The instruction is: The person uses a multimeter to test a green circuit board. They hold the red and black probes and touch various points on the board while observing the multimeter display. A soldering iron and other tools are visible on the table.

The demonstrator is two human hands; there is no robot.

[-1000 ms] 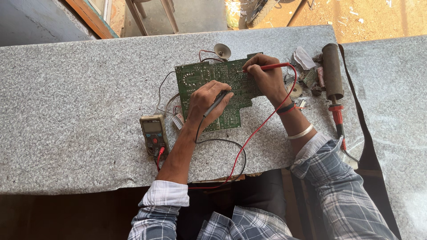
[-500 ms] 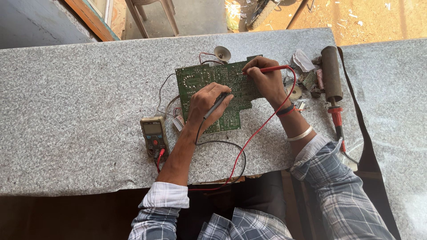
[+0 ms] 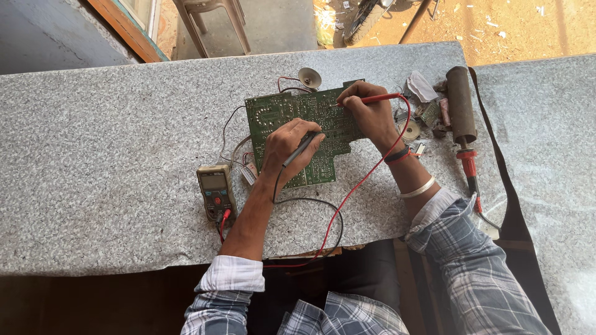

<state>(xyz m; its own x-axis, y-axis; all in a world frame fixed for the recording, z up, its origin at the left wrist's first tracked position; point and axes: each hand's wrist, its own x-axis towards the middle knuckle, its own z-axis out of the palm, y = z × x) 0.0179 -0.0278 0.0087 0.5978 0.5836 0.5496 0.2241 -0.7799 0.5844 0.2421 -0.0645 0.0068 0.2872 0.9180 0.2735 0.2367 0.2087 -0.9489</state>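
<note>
1. While both forearms reach forward over the near edge of the grey speckled stone table (image 3: pixel 93 161), rolled plaid sleeves (image 3: pixel 231 274) sit closest to the camera, with a loop of black lead (image 3: pixel 323 205) and red lead (image 3: pixel 347 198) lying on the stone between the two wrists.
2. Just left of the left forearm lies a handheld multimeter (image 3: pixel 215 191), face up, with both leads plugged into its near end.
3. Curled around a black probe (image 3: pixel 299 149), the left hand (image 3: pixel 288 149) pinches it like a pen, its fingers resting on the near half of the board.
4. Under both hands lies the green circuit board (image 3: pixel 292 124), flat on the stone, component side up.
5. Farther and to the right, the right hand (image 3: pixel 369 115) pinches a red probe (image 3: pixel 372 98) between thumb and fingers, its tip set on the far part of the board; a dark band and a pale bangle ring that wrist.
6. Right of the right hand lie small loose parts (image 3: pixel 422 115) and a brown cylindrical tool (image 3: pixel 461 105) with a red collar.
7. Beyond the board's far edge, a small speaker cone (image 3: pixel 309 77) sits wired to it.
</note>
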